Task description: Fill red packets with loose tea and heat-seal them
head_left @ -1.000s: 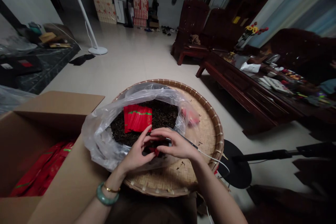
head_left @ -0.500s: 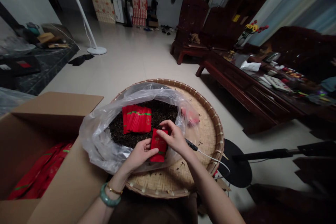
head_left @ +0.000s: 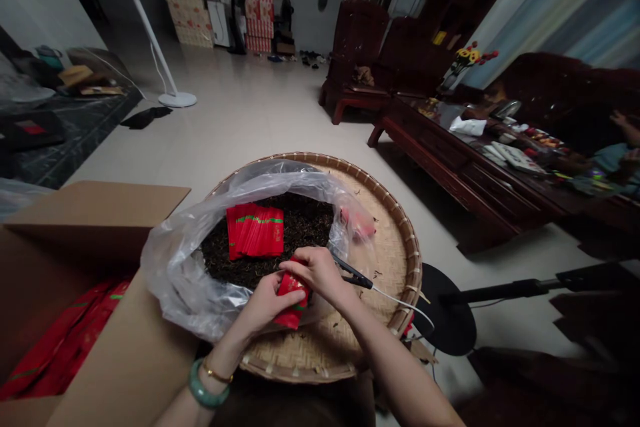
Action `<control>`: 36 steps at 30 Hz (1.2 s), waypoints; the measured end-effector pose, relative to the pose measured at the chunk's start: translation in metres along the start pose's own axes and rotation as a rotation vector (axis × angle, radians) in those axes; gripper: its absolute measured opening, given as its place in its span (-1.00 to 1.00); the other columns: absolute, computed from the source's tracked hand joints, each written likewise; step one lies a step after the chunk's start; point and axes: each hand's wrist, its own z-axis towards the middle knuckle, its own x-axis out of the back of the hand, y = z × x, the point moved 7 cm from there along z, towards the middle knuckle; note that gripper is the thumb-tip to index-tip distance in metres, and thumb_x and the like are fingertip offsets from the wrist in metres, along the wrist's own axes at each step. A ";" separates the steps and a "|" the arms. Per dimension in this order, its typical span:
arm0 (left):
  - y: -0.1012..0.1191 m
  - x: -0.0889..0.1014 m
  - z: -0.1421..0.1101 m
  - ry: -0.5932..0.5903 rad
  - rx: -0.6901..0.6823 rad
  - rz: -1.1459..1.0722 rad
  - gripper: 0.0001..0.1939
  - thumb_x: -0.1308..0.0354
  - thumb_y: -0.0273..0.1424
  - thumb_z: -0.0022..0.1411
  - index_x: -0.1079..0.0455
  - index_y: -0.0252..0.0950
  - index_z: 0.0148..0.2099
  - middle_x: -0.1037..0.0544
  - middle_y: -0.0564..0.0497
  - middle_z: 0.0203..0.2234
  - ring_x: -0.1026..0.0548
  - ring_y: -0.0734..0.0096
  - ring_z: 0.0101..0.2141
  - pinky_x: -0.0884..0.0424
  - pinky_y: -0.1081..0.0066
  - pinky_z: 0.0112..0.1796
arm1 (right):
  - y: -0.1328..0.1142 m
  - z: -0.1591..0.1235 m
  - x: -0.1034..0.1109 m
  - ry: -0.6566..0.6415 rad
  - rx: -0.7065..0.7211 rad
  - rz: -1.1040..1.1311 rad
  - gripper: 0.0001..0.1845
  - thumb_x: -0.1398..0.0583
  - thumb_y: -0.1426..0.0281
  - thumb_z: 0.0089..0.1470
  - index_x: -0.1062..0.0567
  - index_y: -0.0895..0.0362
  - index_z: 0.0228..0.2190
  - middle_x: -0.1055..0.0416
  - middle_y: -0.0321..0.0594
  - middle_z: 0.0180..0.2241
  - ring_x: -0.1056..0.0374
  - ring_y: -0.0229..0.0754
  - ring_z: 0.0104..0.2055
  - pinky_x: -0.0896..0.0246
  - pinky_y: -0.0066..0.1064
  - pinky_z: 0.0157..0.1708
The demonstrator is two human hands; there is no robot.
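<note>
Between my two hands is a small red packet point(head_left: 290, 315) with a green stripe, tilted over the near side of the tray. My left hand point(head_left: 267, 297) grips its left side, thumb across the front. The fingers of my right hand point(head_left: 320, 272) close on its upper end. Behind them, a clear plastic bag point(head_left: 173, 280) lies open with dark loose tea leaves point(head_left: 305, 220) inside. A fanned stack of red packets point(head_left: 256, 232) rests on the leaves. A black tool with a white cord point(head_left: 357, 275) lies just right of my right hand, partly hidden by it.
The bag sits on a round woven bamboo tray point(head_left: 413, 247). At left stands an open cardboard box point(head_left: 135, 340) holding many red packets point(head_left: 65, 340). A black round base point(head_left: 447, 310) with a pole is at right. Beyond are a wooden table point(head_left: 450, 160) and a white fan point(head_left: 177, 100).
My hands have moved slightly down and left with the packet, which is now more tilted. My right fingers have closed on its top. More of the black tool shows.
</note>
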 end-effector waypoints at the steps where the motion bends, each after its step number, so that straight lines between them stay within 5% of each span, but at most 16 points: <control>1: -0.001 -0.001 0.000 0.010 0.009 0.015 -0.61 -0.30 -0.18 -0.11 -0.42 -0.40 -0.33 -0.54 -0.09 -0.45 -0.50 0.23 -0.41 -0.45 0.35 -0.35 | -0.001 -0.001 -0.002 0.010 0.015 -0.012 -0.52 -0.19 0.16 0.09 -0.33 0.15 -0.72 -0.20 -0.40 -0.68 -0.05 -0.37 -0.59 0.14 -0.50 -0.56; 7: -0.002 -0.001 -0.001 0.028 0.055 -0.031 -0.57 -0.33 -0.14 -0.14 -0.40 -0.40 -0.35 -0.54 -0.08 -0.51 -0.49 0.28 -0.48 -0.40 0.41 -0.45 | 0.007 0.000 0.003 0.014 -0.046 -0.013 -0.56 -0.09 0.20 0.19 -0.40 0.14 -0.64 -0.28 -0.37 -0.64 -0.16 -0.33 -0.57 0.02 -0.50 -0.53; 11: -0.002 0.005 -0.003 0.044 0.084 -0.120 -0.44 -0.37 -0.11 -0.16 -0.39 -0.43 -0.23 -0.55 -0.12 -0.43 -0.51 0.27 -0.45 -0.41 0.43 -0.44 | 0.025 -0.013 0.035 0.064 -0.104 -0.166 -0.71 -0.08 0.23 0.20 -0.46 0.13 -0.16 -0.46 -0.16 -0.27 -0.36 -0.15 -0.22 -0.21 -0.36 -0.20; 15: 0.002 0.013 -0.004 0.079 0.056 -0.187 -0.43 -0.40 -0.12 -0.17 -0.40 -0.43 -0.21 -0.55 -0.14 -0.35 -0.51 0.33 -0.45 -0.41 0.47 -0.45 | 0.053 -0.040 0.039 -0.057 -0.144 -0.501 -0.31 -0.33 0.32 -0.08 -0.28 0.18 0.08 -0.34 0.07 -0.06 -0.31 0.07 -0.07 -0.25 -0.15 -0.14; 23: 0.004 0.014 -0.007 0.138 0.076 -0.246 -0.41 -0.43 -0.12 -0.23 -0.42 -0.45 -0.23 -0.55 -0.16 -0.34 -0.49 0.37 -0.47 -0.39 0.50 -0.45 | 0.074 -0.053 0.029 -0.098 -0.169 -0.611 -0.60 -0.17 0.39 0.06 -0.34 0.20 -0.03 -0.35 -0.03 -0.16 -0.35 -0.06 -0.17 -0.28 -0.30 -0.20; 29: 0.004 0.015 -0.006 0.147 0.069 -0.215 -0.41 -0.43 -0.11 -0.25 -0.42 -0.44 -0.25 -0.55 -0.13 -0.36 -0.49 0.35 -0.47 -0.39 0.47 -0.43 | 0.069 -0.050 0.023 -0.123 -0.151 -0.747 -0.48 -0.21 0.42 -0.02 -0.31 0.30 0.01 -0.33 0.13 -0.10 -0.34 0.05 -0.15 -0.30 -0.22 -0.21; 36: 0.000 0.021 -0.004 0.153 0.059 -0.227 -0.40 -0.43 -0.10 -0.26 -0.42 -0.44 -0.26 -0.55 -0.12 -0.37 -0.49 0.34 -0.48 -0.39 0.46 -0.44 | 0.080 -0.046 0.031 -0.028 -0.152 -0.434 -0.64 -0.12 0.44 0.08 -0.36 0.27 -0.05 -0.36 0.05 -0.15 -0.33 -0.02 -0.15 -0.29 -0.21 -0.16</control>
